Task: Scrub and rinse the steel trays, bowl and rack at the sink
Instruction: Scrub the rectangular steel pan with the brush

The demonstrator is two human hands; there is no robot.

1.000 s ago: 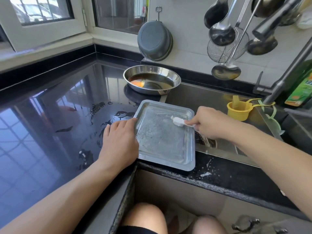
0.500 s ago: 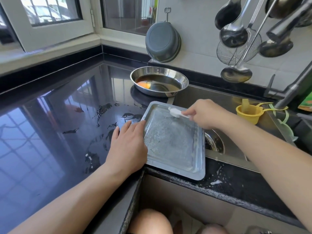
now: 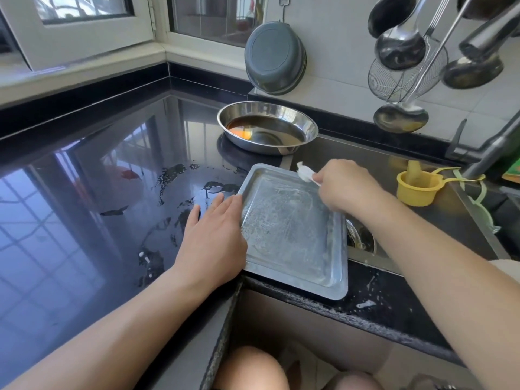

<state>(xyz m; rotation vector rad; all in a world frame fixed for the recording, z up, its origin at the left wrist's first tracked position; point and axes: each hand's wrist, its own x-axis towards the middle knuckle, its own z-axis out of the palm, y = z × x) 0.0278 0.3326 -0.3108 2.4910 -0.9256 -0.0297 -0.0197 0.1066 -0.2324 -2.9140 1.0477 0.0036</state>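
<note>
Midway, scrubbing one soapy tray
Right hand (image 3: pixel 344 187) grips a brush (image 3: pixel 305 173) at the far edge of the tray (image 3: pixel 292 235), which bridges worktop (image 3: pixel 84 192) and sink; left hand (image 3: pixel 213 237) lies flat, steadying its left rim. Rinsing remains; bowl (image 3: pixel 267 128) beyond looks unwashed.

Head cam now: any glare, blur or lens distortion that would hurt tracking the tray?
Head view: daylight from the windows, with a strong window reflection on the black counter; the wide lens bends straight edges near the frame border; the steel tray is sharp, dull with suds, no blown highlights; the right hand and white brush are only slightly soft.
</note>
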